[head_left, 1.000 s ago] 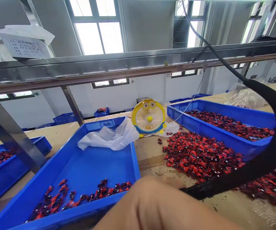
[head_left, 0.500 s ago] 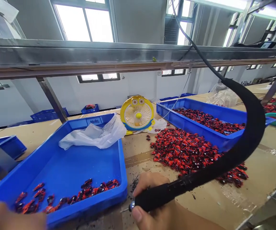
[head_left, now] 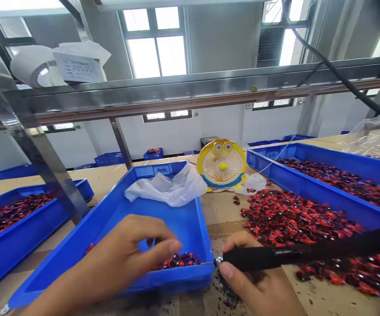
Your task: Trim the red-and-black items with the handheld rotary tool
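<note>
My left hand point(head_left: 127, 250) is over the near end of a blue tray point(head_left: 206, 245). Its thumb and index finger curve together, with a dark bit showing in the gap; whether they hold it I cannot make out. My right hand point(head_left: 262, 281) grips a black foam-covered tool point(head_left: 255, 259) with a thin metal tip, which points left toward the tray. Small red-and-black pieces point(head_left: 185, 260) lie in the tray's near corner, partly behind my left hand. A large heap of similar pieces point(head_left: 285, 215) lies on the table beyond my right hand.
A yellow fan point(head_left: 222, 166) stands behind the tray. White plastic film point(head_left: 170, 186) hangs over the tray's far end. More blue trays of pieces stand at left point(head_left: 12, 232) and right point(head_left: 308, 184). Metal posts point(head_left: 45, 166) hold up a shelf. Black crumbs point(head_left: 227, 296) litter the table.
The view has swung left, so things appear shifted right. My left hand has moved in from the lower left corner to over the tray. My right hand still grips the tool.
</note>
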Motion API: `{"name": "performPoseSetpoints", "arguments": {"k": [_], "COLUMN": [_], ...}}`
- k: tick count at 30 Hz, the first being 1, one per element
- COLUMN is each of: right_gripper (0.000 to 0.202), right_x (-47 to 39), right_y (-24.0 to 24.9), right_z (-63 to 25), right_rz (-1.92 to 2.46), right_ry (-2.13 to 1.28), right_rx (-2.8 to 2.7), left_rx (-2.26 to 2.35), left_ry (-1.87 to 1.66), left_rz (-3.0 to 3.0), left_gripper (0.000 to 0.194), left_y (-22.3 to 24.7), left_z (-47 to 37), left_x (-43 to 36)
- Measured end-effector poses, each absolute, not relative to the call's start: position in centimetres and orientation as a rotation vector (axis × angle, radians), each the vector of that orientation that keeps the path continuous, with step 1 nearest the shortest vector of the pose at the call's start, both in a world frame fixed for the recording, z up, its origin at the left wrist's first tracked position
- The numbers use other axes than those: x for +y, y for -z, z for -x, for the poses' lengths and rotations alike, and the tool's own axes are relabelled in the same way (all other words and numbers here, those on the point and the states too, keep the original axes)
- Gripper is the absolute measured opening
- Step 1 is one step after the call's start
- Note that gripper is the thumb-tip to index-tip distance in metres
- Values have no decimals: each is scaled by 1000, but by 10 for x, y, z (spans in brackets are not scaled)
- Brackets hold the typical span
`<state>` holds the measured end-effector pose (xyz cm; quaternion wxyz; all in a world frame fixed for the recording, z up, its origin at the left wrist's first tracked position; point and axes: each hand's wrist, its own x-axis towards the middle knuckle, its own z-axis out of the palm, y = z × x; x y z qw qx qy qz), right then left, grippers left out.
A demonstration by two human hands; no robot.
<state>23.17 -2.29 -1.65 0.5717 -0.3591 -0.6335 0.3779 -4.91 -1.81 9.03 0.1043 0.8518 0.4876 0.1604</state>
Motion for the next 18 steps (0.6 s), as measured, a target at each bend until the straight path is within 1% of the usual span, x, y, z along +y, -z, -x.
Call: {"name": "performPoseSetpoints", "arguments": {"k": [2,4,5,8,11,13,18], "right_gripper": [15,20,22,19,13,13,15], "right_x": [-21,-21,-21,-22,-22,-20,-15], "right_y": [13,5,1,-13,-23,-26,-38], "right_z": [-235,-239,-240,-237,-227,-219,-202], "right_rz": [892,928,942,961,937,917,911], "right_ry": [-986,-1131,-1199,-1291,-1175,-1068,-1011], "right_rx": [-1521,-1627,-1682,-1733,-1751,-1764,-1761], "left_rx": [1591,1653,1639,1527,1453,1438,1474], "left_ry": [-232,-91,-23,102,94,64,-35], "left_rz": [-2469,-2428,-2413,-2396,-2409,-2415,-2350], "left_gripper": [23,26,31,29,29,29,25], "left_y": [-85,-68,-57,-28,-11,-6,-12], "left_z": [57,70,77,93,96,94,92], "left_x": [13,41,52,71,77,79,80]}}
